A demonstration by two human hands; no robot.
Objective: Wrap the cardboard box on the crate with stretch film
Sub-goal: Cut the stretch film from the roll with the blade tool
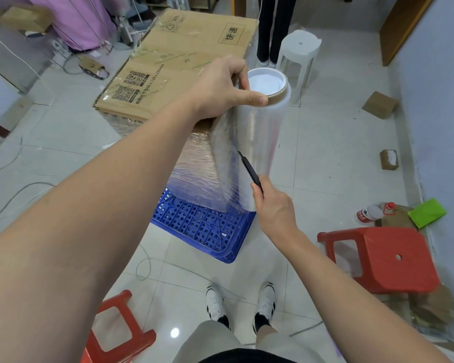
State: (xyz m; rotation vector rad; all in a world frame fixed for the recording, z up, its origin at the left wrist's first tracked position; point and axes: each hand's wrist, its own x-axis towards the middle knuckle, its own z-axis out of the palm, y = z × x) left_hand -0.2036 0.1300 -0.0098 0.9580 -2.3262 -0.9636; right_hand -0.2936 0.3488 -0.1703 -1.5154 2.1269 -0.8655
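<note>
From the head view, the cardboard box (178, 61) lies on the blue crate (205, 226), its near side already sheathed in layers of stretch film (194, 163), so the wrapping looks close to done and the step in hand appears to be cutting the film free. The left hand (220, 87) has its grip clamped on the top rim of the upright film roll (262, 132), thumb curled over the cardboard core. The right hand (273, 208) has its grip closed round a slim black cutter (249, 169), whose tip meets the film sheet stretched between roll and box. The next move likely calls for keeping that sheet taut while drawing the blade along it.
</note>
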